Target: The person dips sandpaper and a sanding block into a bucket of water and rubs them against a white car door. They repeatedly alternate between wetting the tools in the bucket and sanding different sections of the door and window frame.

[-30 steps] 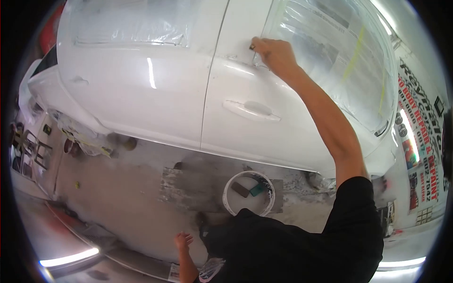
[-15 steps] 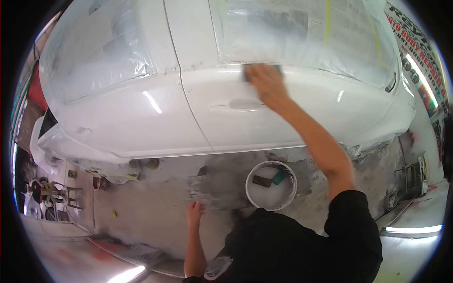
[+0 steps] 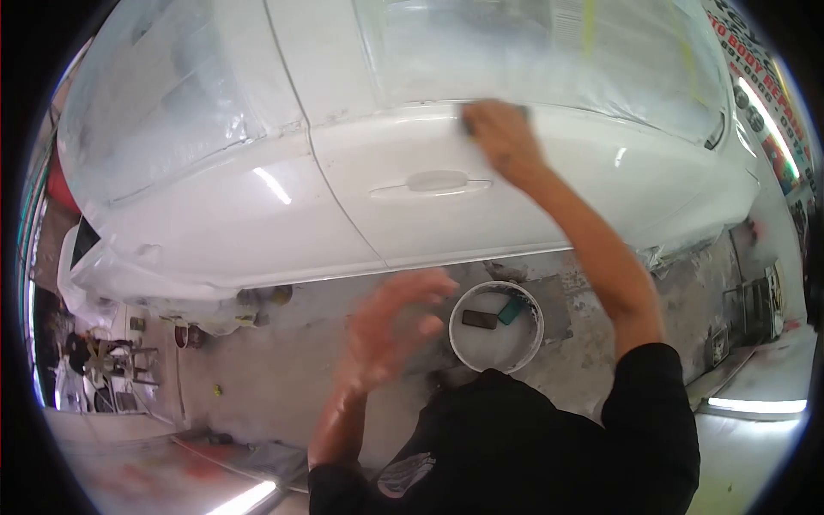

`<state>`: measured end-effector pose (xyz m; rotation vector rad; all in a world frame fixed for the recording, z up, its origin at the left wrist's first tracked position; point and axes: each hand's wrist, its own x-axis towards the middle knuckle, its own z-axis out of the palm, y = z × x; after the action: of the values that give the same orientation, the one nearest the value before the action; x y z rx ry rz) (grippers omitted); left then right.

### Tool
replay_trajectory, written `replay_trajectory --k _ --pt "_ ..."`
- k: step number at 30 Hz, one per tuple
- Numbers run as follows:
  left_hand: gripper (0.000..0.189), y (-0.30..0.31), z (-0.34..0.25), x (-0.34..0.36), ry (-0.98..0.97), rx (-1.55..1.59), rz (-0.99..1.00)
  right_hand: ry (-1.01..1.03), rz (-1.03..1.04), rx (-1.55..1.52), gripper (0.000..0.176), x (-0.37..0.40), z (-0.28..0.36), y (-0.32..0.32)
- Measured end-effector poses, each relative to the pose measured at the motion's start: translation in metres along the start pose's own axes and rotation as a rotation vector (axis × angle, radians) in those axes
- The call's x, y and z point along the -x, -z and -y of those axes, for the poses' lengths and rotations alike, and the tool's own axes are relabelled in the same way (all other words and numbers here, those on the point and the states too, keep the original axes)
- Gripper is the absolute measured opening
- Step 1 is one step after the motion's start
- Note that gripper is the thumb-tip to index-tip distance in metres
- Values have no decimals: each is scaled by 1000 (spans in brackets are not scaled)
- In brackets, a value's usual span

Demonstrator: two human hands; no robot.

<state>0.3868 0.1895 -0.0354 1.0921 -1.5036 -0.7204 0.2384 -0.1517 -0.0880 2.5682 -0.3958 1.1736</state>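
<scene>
A white car point(image 3: 257, 206) fills the upper view, its windows masked with clear plastic sheet point(image 3: 532, 51). My right hand point(image 3: 502, 133) presses a dark sanding pad point(image 3: 470, 126) against the front door just under the window line, right of the door handle point(image 3: 433, 181). My left hand point(image 3: 390, 326) is raised in the air in front of me, blurred, fingers spread and holding nothing. Below the door stands a white bucket point(image 3: 457, 343) with water and two pads in it, one dark point(image 3: 479, 319) and one teal point(image 3: 510, 311).
The concrete floor point(image 3: 275, 378) is wet and grey beneath the car. Masking paper and plastic point(image 3: 202, 313) bunch around the rear wheel. Shop clutter point(image 3: 94, 360) sits at the far left. A signboard point(image 3: 777, 103) hangs on the right wall.
My left hand rose from near the floor up into the air. My right hand slid the pad slightly to the right along the door's upper edge. The view shifted a little.
</scene>
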Motion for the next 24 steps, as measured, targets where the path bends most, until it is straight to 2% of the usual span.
replay_trajectory --k 2,4,5,6,7,8,10,12,14,15,16,17,18,20,22,24 --pt "43 -4 -33 -10 -344 -147 80 -90 -39 164 39 16 -6 31" --pt "41 -13 -54 -13 -467 -8 57 -196 -120 193 44 3 16 -3" --pt "42 -13 -77 -21 -574 -122 60 -257 -161 204 46 -6 35 -23" --pt "43 -24 -82 -32 -733 -194 -34 -115 -230 81 43 -46 79 -61" --pt "44 -35 -85 -46 -884 -272 -151 -90 -237 -54 38 -68 101 -70" --pt "44 -56 -73 -67 -1109 -295 -353 -14 -165 -44 36 -90 118 -59" --pt "44 -60 -73 -73 -1257 -354 -543 60 -162 -104 31 -94 103 -66" --pt "41 -40 -86 -52 -1061 -406 -501 120 -177 79 31 -84 84 -57" --pt "34 -19 -99 -26 -814 -448 -431 73 -185 77 28 -88 103 -60" --pt "24 21 -127 -2 -577 -405 -141 32 -182 102 28 -92 117 -70" --pt "22 23 -128 10 -459 -363 -142 -19 -192 135 27 -99 127 -80" --pt "21 24 -130 22 -339 -320 -147 -1 -150 27 39 -105 134 -91" --pt "20 26 -131 33 -222 -277 -156 16 -125 17 35 -115 143 -92" --pt "36 33 -104 46 -245 -248 -311 128 -186 22 34 -113 129 -85" --pt "46 48 -69 59 -207 -289 -310 109 -123 50 34 -99 109 -71" --pt "45 56 -50 60 -80 -295 -186 5 -104 15 34 -104 117 -70"
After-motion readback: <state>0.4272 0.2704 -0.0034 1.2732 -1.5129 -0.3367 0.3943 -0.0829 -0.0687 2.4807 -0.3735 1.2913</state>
